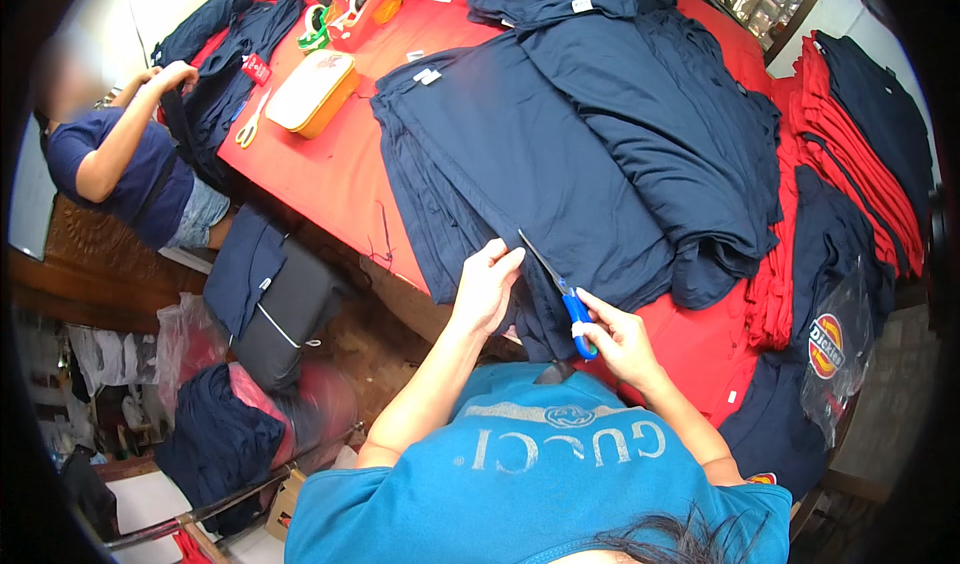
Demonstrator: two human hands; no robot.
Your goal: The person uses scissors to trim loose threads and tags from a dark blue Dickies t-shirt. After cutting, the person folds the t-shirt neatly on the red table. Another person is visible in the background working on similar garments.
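Blue-handled scissors (577,316) are held in my right hand (620,342), their blades pointing up and to the left over dark navy cloth. Close by on the left, my left hand (485,289) is closed, its fingertips pinched together at the near edge of a navy garment (520,164). Whatever lies in that pinch is too small to make out. This garment is spread on a red-covered table (330,179), its near edge hanging toward me. More folded navy clothing (680,134) overlaps it on the right.
Beyond lie a yellow-and-white case (312,92), white-handled scissors (252,124) and tape dispensers (350,19). A co-worker (130,164) handles navy cloth at the far left. Red and navy garments (860,154) are stacked at right, near a clear plastic bag (840,354). A black seat (290,314) stands left.
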